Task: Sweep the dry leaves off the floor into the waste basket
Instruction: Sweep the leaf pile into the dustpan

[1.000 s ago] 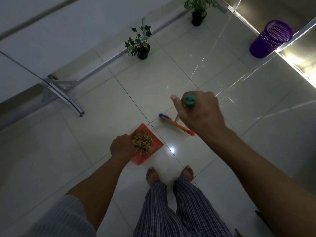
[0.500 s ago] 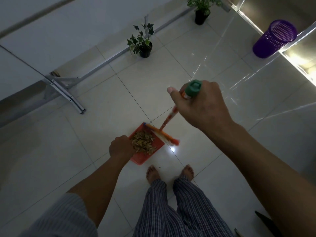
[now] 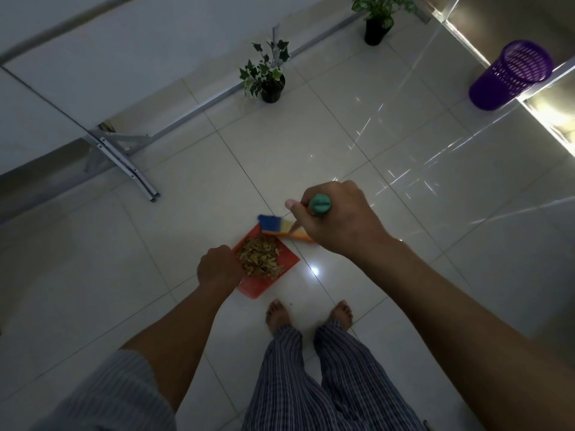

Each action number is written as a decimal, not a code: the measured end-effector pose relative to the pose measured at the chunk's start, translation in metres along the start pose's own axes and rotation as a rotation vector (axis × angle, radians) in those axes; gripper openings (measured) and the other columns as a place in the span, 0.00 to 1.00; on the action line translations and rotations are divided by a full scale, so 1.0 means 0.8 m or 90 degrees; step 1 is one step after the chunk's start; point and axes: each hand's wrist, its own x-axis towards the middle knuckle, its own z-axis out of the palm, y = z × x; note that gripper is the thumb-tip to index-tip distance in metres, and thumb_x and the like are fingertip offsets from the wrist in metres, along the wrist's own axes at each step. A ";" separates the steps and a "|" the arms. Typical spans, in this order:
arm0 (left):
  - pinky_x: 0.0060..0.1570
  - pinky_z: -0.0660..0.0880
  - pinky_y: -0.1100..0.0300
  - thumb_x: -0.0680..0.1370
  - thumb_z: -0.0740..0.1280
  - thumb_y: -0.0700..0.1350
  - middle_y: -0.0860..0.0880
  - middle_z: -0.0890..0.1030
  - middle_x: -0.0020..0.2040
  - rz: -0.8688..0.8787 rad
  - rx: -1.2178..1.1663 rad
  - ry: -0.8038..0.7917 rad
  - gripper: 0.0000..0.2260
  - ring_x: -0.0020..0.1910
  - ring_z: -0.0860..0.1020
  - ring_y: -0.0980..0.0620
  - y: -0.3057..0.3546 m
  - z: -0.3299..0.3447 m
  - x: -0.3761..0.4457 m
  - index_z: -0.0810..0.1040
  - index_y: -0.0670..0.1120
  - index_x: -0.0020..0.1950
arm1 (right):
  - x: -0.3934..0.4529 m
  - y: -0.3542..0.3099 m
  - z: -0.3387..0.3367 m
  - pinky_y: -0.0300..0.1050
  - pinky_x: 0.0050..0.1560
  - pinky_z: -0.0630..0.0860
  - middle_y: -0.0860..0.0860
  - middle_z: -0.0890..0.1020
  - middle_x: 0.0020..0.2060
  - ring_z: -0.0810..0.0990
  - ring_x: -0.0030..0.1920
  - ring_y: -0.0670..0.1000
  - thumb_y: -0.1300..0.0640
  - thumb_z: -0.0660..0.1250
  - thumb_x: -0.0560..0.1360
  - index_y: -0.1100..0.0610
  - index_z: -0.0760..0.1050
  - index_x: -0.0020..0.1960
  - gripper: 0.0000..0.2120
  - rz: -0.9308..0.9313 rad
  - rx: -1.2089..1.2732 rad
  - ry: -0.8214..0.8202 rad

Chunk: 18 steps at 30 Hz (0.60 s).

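A red dustpan [image 3: 258, 286] lies on the white tiled floor just ahead of my bare feet. A pile of dry brown leaves [image 3: 260, 258] fills its middle. My left hand [image 3: 217, 270] is closed at the pan's left side, on its hidden handle. My right hand [image 3: 339, 219] grips the green-capped top of a broom handle [image 3: 320, 205]. The broom's head [image 3: 275, 223], with blue and yellow bristles on an orange base, rests at the pan's far edge. The purple mesh waste basket [image 3: 510, 74] stands far off at the upper right.
Two potted plants stand beyond: an ivy [image 3: 267, 73] near a metal floor rail and a second plant [image 3: 379, 14] at the top. A folding metal leg [image 3: 124, 160] juts onto the floor at left. A bright lit strip [image 3: 553, 119] runs along the right edge.
The broom head swung from the floor right of the pan onto the pan's far corner, then back to just beyond its far edge. My left hand and the dustpan stayed in place.
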 end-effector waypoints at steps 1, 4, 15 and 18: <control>0.47 0.75 0.54 0.72 0.68 0.42 0.39 0.77 0.54 0.000 -0.003 -0.001 0.13 0.53 0.77 0.40 0.000 0.001 0.000 0.74 0.38 0.53 | -0.002 0.002 0.002 0.51 0.42 0.81 0.52 0.82 0.32 0.80 0.34 0.50 0.41 0.64 0.79 0.57 0.81 0.38 0.22 0.010 0.011 -0.019; 0.46 0.75 0.55 0.70 0.72 0.44 0.40 0.77 0.53 -0.008 -0.017 -0.017 0.16 0.53 0.77 0.40 -0.002 0.002 0.001 0.74 0.38 0.53 | -0.008 0.003 -0.002 0.46 0.38 0.82 0.51 0.83 0.33 0.81 0.33 0.48 0.40 0.63 0.79 0.56 0.82 0.40 0.22 0.023 0.020 -0.052; 0.38 0.74 0.59 0.62 0.79 0.51 0.43 0.77 0.47 -0.025 -0.028 -0.012 0.22 0.46 0.78 0.44 -0.041 -0.004 0.001 0.68 0.45 0.41 | 0.018 -0.011 -0.076 0.45 0.35 0.80 0.52 0.80 0.32 0.80 0.33 0.50 0.36 0.63 0.78 0.58 0.81 0.42 0.25 0.063 0.017 0.117; 0.37 0.72 0.59 0.63 0.78 0.47 0.43 0.77 0.48 -0.031 -0.015 -0.032 0.19 0.48 0.78 0.43 -0.041 -0.001 -0.001 0.71 0.44 0.43 | 0.018 -0.025 -0.057 0.45 0.37 0.80 0.51 0.80 0.31 0.80 0.32 0.49 0.37 0.62 0.78 0.56 0.80 0.39 0.24 0.054 0.021 0.135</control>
